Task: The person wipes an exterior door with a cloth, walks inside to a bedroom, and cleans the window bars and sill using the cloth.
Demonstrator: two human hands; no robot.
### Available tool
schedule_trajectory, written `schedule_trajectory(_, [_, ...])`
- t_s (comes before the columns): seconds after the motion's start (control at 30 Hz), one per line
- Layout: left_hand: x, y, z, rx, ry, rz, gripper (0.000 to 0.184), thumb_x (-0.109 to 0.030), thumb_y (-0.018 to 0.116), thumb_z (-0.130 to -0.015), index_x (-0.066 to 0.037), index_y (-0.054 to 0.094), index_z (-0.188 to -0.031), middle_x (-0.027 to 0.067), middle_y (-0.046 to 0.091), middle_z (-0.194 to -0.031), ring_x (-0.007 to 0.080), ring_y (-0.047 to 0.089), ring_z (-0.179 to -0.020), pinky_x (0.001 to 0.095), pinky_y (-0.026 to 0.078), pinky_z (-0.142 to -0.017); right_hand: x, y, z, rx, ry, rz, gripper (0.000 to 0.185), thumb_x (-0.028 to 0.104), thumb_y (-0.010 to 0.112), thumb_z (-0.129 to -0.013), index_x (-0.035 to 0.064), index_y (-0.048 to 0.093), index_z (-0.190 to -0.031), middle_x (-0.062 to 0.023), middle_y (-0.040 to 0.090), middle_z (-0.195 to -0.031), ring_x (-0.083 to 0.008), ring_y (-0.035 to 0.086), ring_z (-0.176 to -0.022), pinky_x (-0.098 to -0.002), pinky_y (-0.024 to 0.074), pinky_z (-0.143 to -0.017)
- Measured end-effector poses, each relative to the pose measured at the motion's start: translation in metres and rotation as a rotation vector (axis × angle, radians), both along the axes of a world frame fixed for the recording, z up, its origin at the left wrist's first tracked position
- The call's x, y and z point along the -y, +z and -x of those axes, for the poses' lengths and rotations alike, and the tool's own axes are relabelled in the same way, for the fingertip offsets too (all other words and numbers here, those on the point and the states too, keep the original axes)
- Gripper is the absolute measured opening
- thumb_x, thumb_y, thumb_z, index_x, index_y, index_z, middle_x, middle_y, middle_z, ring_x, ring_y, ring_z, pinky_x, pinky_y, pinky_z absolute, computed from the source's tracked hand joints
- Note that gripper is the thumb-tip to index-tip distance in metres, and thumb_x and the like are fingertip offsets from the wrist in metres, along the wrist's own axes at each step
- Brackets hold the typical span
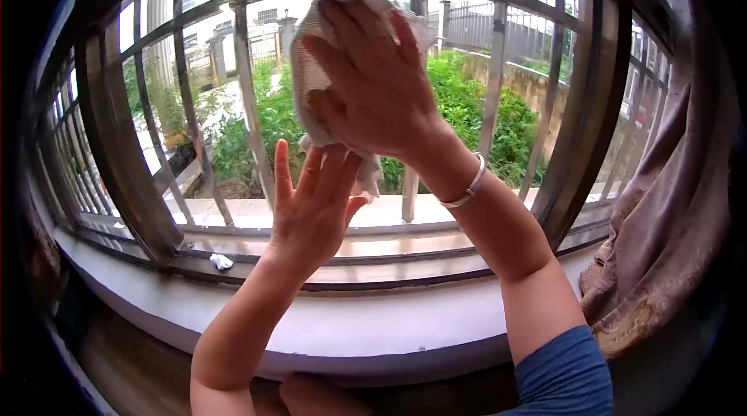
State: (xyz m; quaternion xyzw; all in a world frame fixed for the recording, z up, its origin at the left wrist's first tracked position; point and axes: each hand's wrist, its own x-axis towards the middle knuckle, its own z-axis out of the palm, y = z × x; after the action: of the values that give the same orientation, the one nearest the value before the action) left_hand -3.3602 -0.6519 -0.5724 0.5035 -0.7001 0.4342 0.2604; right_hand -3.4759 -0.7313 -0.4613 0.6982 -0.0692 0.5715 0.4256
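Observation:
A pale, thin textured cloth [306, 77] lies against the window in front of me. My right hand [380, 97] presses it there with fingers spread over it, and a white bangle [469, 182] circles that wrist. Just below, my left hand [311, 210] is raised with its fingers stretched apart. Its middle fingertips meet the cloth's lower edge; whether they press on the cloth or the glass behind, I cannot tell. A loose corner of the cloth hangs down beside those fingers.
Metal bars [498, 66] stand beyond the window, with green plants [498, 116] outside. A crumpled white scrap [222, 261] rests on the lower window track at left. The white sill [405, 315] runs below my arms. A patterned curtain [661, 206] hangs at right.

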Motion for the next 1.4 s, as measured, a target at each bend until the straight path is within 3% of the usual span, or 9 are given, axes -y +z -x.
schedule_trajectory(0.23, [-0.005, 0.009, 0.003, -0.035, -0.037, -0.005, 0.078, -0.033, 0.063, -0.079, -0.013, 0.021, -0.142, 0.0027, 0.010, -0.150, 0.0201, 0.010, -0.138, 0.0573, -0.002, -0.108, 0.012, 0.007, 0.047, 0.303, -0.323, 0.000, 0.047, 0.036, 0.055, -0.081, 0.0151, 0.051, -0.123, -0.0115, 0.039, -0.136, -0.0259, 0.039, -0.124, -0.0507, 0.0267, -0.099])
schedule_trajectory(0.43, [0.001, 0.026, -0.001, -0.018, -0.088, 0.060, 0.077, -0.031, 0.062, -0.080, -0.014, 0.020, -0.142, 0.0054, 0.012, -0.149, 0.0194, 0.012, -0.138, 0.0568, -0.001, -0.109, 0.019, 0.022, 0.044, 0.393, -0.338, -0.002, 0.050, 0.044, 0.048, -0.086, 0.0167, 0.046, -0.127, -0.0155, 0.036, -0.138, -0.0321, 0.032, -0.129, -0.0645, 0.0204, -0.098])
schedule_trajectory(0.5, [0.001, 0.030, -0.003, 0.005, -0.049, 0.104, 0.066, -0.036, 0.057, -0.082, -0.008, 0.033, -0.137, 0.0068, 0.018, -0.147, 0.0211, 0.013, -0.138, 0.0590, 0.003, -0.108, 0.009, 0.037, 0.031, 0.378, -0.298, -0.071, 0.046, 0.041, 0.051, -0.085, 0.0155, 0.046, -0.124, -0.0145, 0.039, -0.135, -0.0305, 0.033, -0.129, -0.0647, 0.0208, -0.098])
schedule_trajectory(0.6, [0.000, 0.024, -0.007, -0.099, -0.075, 0.048, 0.079, -0.030, 0.061, -0.081, -0.013, 0.016, -0.143, 0.0066, 0.008, -0.150, 0.0200, 0.009, -0.138, 0.0556, -0.002, -0.108, -0.002, 0.049, 0.008, 0.246, -0.102, -0.067, 0.043, 0.033, 0.058, -0.082, 0.0142, 0.048, -0.120, -0.0076, 0.042, -0.133, -0.0248, 0.038, -0.126, -0.0602, 0.0243, -0.099])
schedule_trajectory(0.77, [-0.009, 0.009, -0.015, -0.054, -0.035, -0.013, 0.079, -0.030, 0.062, -0.081, -0.009, 0.017, -0.142, 0.0086, 0.008, -0.150, 0.0226, 0.009, -0.138, 0.0560, -0.002, -0.108, -0.014, 0.013, -0.028, -0.035, -0.024, 0.017, 0.041, 0.030, 0.060, -0.081, 0.0170, 0.052, -0.120, -0.0067, 0.053, -0.123, -0.0225, 0.047, -0.118, -0.0451, 0.0256, -0.105])
schedule_trajectory(0.9, [-0.012, 0.007, -0.018, -0.035, -0.056, -0.038, 0.078, -0.028, 0.063, -0.080, -0.007, 0.020, -0.141, 0.0096, 0.008, -0.150, 0.0232, 0.010, -0.138, 0.0559, -0.001, -0.108, 0.003, 0.012, 0.005, 0.151, -0.168, -0.011, 0.040, 0.027, 0.057, -0.083, 0.0136, 0.051, -0.121, -0.0066, 0.052, -0.125, -0.0210, 0.045, -0.121, -0.0423, 0.0282, -0.104])
schedule_trajectory(1.07, [-0.011, 0.017, -0.010, -0.068, -0.135, -0.006, 0.073, -0.029, 0.065, -0.078, -0.005, 0.029, -0.137, 0.0106, 0.014, -0.148, 0.0231, 0.013, -0.138, 0.0561, 0.001, -0.109, 0.017, 0.020, 0.049, 0.405, -0.314, -0.037, 0.050, 0.044, 0.040, -0.092, 0.0092, 0.043, -0.127, -0.0154, 0.038, -0.136, -0.0296, 0.034, -0.129, -0.0600, 0.0227, -0.100])
schedule_trajectory(1.33, [-0.013, 0.028, -0.040, -0.038, -0.044, 0.081, 0.075, -0.034, 0.060, -0.082, -0.008, 0.021, -0.141, 0.0096, 0.011, -0.149, 0.0224, 0.012, -0.138, 0.0552, 0.002, -0.109, 0.016, 0.062, -0.022, 0.454, -0.244, 0.053, 0.077, 0.066, 0.028, -0.085, 0.0018, 0.044, -0.124, -0.0212, 0.041, -0.131, -0.0349, 0.036, -0.126, -0.0652, 0.0165, -0.099])
schedule_trajectory(1.4, [-0.015, 0.028, -0.055, -0.059, -0.022, 0.096, 0.076, -0.033, 0.059, -0.082, -0.008, 0.020, -0.141, 0.0099, 0.010, -0.149, 0.0225, 0.011, -0.138, 0.0552, 0.003, -0.109, 0.000, 0.071, -0.046, 0.399, -0.305, 0.042, 0.065, 0.057, 0.041, -0.085, 0.0064, 0.042, -0.127, -0.0141, 0.039, -0.134, -0.0289, 0.031, -0.130, -0.0608, 0.0183, -0.101])
